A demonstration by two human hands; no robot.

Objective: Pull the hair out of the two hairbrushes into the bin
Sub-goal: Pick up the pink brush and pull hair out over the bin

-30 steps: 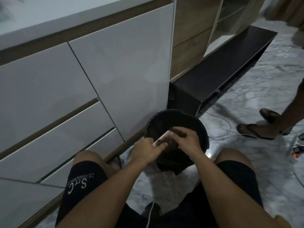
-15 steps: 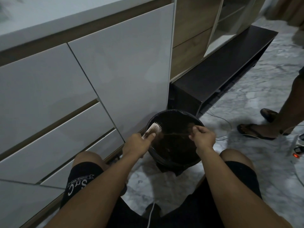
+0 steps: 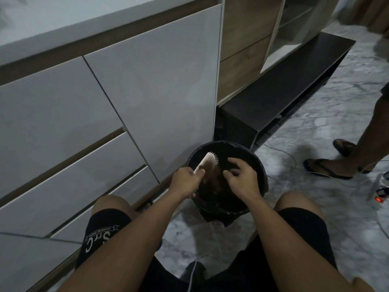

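A black bin [image 3: 260, 165] with a dark liner stands on the marble floor between my knees. My left hand [image 3: 186, 178] grips the handle of a white hairbrush [image 3: 208, 160] and holds it tilted over the bin's left side. A brown clump of hair [image 3: 212, 175] hangs on the bristles. My right hand [image 3: 242, 177] hovers over the bin just right of the brush, fingers curled and apart, with nothing clearly in them. Only one hairbrush is in view.
White cabinet drawers [image 3: 84, 133] rise close on the left. A low black bench [image 3: 284, 91] stands behind the bin. Another person's sandalled feet [image 3: 328, 167] stand at the right, beside cables and a device with a red light [image 3: 379, 199].
My right hand pulled hair away to the right, then came back over the bin beside the brush. My left hand shifted the brush left and up, then back over the bin.
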